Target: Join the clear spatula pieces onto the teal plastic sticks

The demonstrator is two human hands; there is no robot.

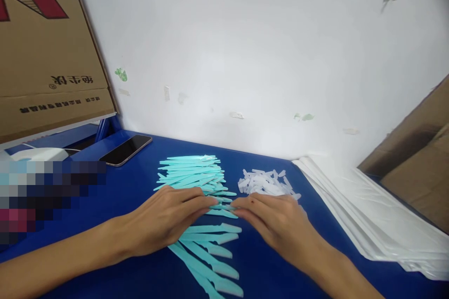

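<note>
Several turquoise eyebrow razors lie in a stack on the blue table, handles mostly to the left. My left hand is closed at the near side of this stack, pinching one eyebrow razor by its handle. My right hand is closed too, its thumb and finger pinched at that razor's blade end; whatever sits between the fingertips is hidden. More razors fan out nearer to me, below the hands. Small translucent white blade caps lie in a loose pile just beyond my right hand.
A smartphone lies at the back left. White plastic sheets or bags are layered along the right. A large printed carton stands at the left, and brown cardboard at the right. The white wall borders the table's far edge.
</note>
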